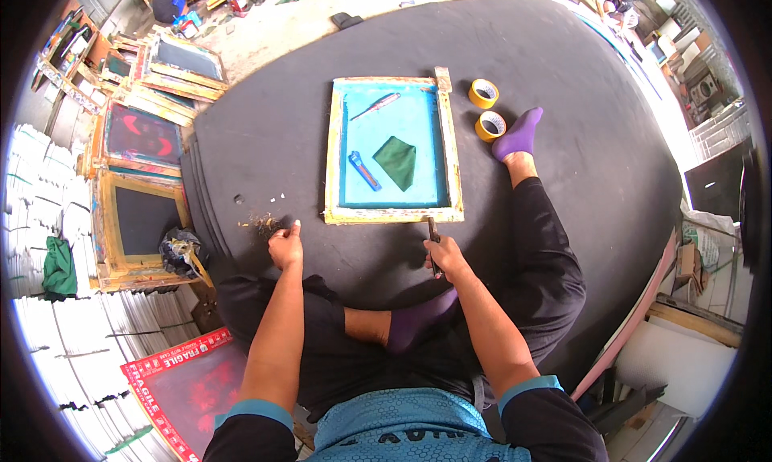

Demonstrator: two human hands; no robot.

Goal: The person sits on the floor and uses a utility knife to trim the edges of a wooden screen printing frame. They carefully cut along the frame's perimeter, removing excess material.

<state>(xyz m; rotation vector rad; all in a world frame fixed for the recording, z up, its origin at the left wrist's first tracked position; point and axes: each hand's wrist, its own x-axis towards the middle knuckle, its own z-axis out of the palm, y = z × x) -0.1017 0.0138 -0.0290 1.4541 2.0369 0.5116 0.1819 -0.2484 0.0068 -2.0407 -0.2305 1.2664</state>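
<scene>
A wooden screen-printing frame (331,156) with blue mesh lies on the dark padded surface in front of me. On its mesh rest a screwdriver (376,106), a blue utility knife (364,171) and a folded green cloth (396,163). My right hand (448,257) is closed around a dark, narrow hand tool (434,230), its upper end against the frame's near edge, toward the right corner. Left of the frame, my left hand (287,247) is closed with the thumb extended; its curled fingers hide anything inside. Small yellowish scraps (259,221) lie beside it.
Two yellow tape rolls (483,94) stand right of the frame, near my purple-socked foot (519,134). A small block (443,79) sits at the frame's far right corner. Stacked screen frames (145,132) and a black plastic bag (182,251) line the left. Other people work far off.
</scene>
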